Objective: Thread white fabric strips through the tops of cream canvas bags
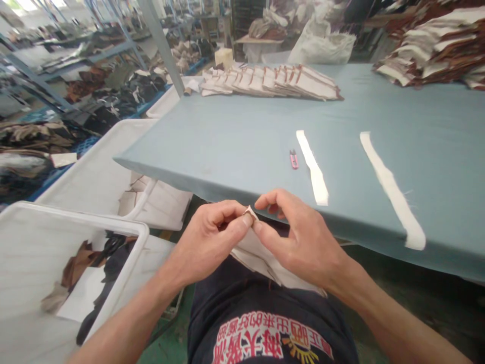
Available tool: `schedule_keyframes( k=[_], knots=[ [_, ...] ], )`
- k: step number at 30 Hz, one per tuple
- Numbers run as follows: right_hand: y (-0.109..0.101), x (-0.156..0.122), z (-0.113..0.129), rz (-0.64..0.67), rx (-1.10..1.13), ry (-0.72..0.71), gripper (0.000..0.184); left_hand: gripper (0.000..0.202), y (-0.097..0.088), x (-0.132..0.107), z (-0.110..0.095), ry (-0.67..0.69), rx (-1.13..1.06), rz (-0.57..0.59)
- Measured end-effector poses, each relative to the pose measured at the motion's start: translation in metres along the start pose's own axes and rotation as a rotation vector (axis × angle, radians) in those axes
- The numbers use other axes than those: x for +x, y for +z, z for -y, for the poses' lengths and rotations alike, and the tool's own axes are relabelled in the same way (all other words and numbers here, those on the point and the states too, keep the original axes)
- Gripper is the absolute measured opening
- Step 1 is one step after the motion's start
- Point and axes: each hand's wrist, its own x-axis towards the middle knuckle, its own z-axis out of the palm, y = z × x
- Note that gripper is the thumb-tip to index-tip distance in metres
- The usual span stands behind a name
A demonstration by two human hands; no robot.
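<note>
An off-white cloth piece (261, 255) with a thin brown edge hangs over the front of the dark apron, just short of the table edge. My left hand (214, 235) is closed, pinching the cloth's folded top corner between thumb and forefinger. On the other side of that corner, my right hand (299, 235) touches the cloth with its thumb tip. Its forefinger is bent and held apart from the thumb, with a gap between them. Small pink thread snips (294, 160) lie on the table beside a white fabric strip (312, 169).
A second white strip (392, 189) lies farther right on the blue-green table (212, 146). Overlapping cloth pieces (265, 81) line its back edge; a tall brown-and-white stack (435, 48) stands back right. White bins (146, 237) with scraps stand at left, near a metal post (162, 43).
</note>
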Motion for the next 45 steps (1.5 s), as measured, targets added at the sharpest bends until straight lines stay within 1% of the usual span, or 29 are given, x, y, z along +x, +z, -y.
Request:
schedule_keyframes(
  k=[2, 4, 6, 9, 12, 15, 18, 21, 23, 27, 31, 34, 36, 38, 41, 43, 45],
  knots=[
    [0.004, -0.002, 0.002, 0.048, 0.004, 0.079, 0.007, 0.028, 0.002, -0.001, 0.004, -0.018, -0.017, -0.048],
    [0.007, -0.003, 0.001, 0.097, 0.052, 0.151, 0.006, 0.027, 0.005, -0.002, 0.011, -0.045, -0.086, -0.065],
    [0.011, -0.003, -0.004, 0.143, 0.182, 0.209, 0.009, 0.026, 0.007, -0.002, 0.018, -0.096, -0.192, -0.043],
    [0.015, -0.004, -0.014, 0.259, 0.432, 0.271, 0.014, 0.029, 0.009, -0.004, 0.028, -0.183, -0.311, 0.03],
    [0.016, -0.006, -0.02, 0.325, 0.535, 0.299, 0.017, 0.03, 0.01, -0.006, 0.033, -0.219, -0.36, 0.074],
    [0.017, -0.01, -0.022, 0.331, 0.493, 0.32, 0.017, 0.028, 0.01, -0.007, 0.037, -0.234, -0.422, 0.089],
    [0.018, -0.014, -0.022, 0.297, 0.295, 0.343, 0.014, 0.026, 0.008, -0.004, 0.04, -0.257, -0.437, 0.107],
    [0.02, -0.015, -0.021, 0.268, 0.162, 0.302, 0.009, 0.025, 0.003, 0.0, 0.04, -0.262, -0.381, 0.152],
    [0.021, -0.015, -0.02, 0.244, 0.161, 0.27, 0.006, 0.027, 0.0, 0.001, 0.038, -0.24, -0.313, 0.182],
    [0.023, -0.016, -0.017, 0.226, 0.196, 0.252, 0.009, 0.033, -0.003, 0.0, 0.035, -0.18, -0.168, 0.22],
    [0.022, -0.017, -0.019, 0.246, 0.261, 0.256, 0.009, 0.036, 0.003, -0.004, 0.039, -0.145, -0.156, 0.25],
    [0.019, -0.019, -0.024, 0.315, 0.436, 0.262, 0.002, 0.037, 0.013, -0.008, 0.044, -0.161, -0.237, 0.196],
    [0.017, -0.02, -0.028, 0.347, 0.557, 0.276, 0.007, 0.038, 0.021, -0.012, 0.048, -0.17, -0.273, 0.117],
    [0.015, -0.023, -0.034, 0.357, 0.619, 0.285, 0.012, 0.04, 0.031, -0.016, 0.052, -0.17, -0.278, 0.036],
    [0.012, -0.029, -0.044, 0.38, 0.621, 0.27, 0.024, 0.04, 0.042, -0.021, 0.055, -0.182, -0.279, -0.033],
    [0.009, -0.033, -0.05, 0.383, 0.581, 0.251, 0.032, 0.04, 0.047, -0.022, 0.055, -0.189, -0.274, -0.039],
    [0.008, -0.036, -0.056, 0.358, 0.518, 0.229, 0.036, 0.039, 0.051, -0.021, 0.054, -0.194, -0.285, -0.038]
  ],
)
